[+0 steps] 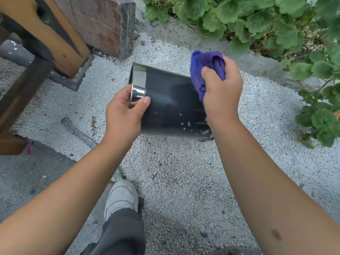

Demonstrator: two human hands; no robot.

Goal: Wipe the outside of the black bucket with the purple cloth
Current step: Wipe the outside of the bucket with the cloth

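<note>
slippage is the main risk: the glossy black cylindrical bucket [171, 100], held on its side above white gravel [184, 181] at the centre of view, is gripped only at its polished chrome rim band [138, 81] by the curled fingers of the left hand [127, 111] at 9 o'clock. the bunched, fuzzy purple cloth [206, 70] is clutched in the right hand [220, 92] at 2 o'clock against the bucket's base end, where pale specks may be smeared rather than lifted.

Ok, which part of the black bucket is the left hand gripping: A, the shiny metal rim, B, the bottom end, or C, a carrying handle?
A: the left hand grips the shiny metal rim of the black bucket, thumb over the band.
</note>
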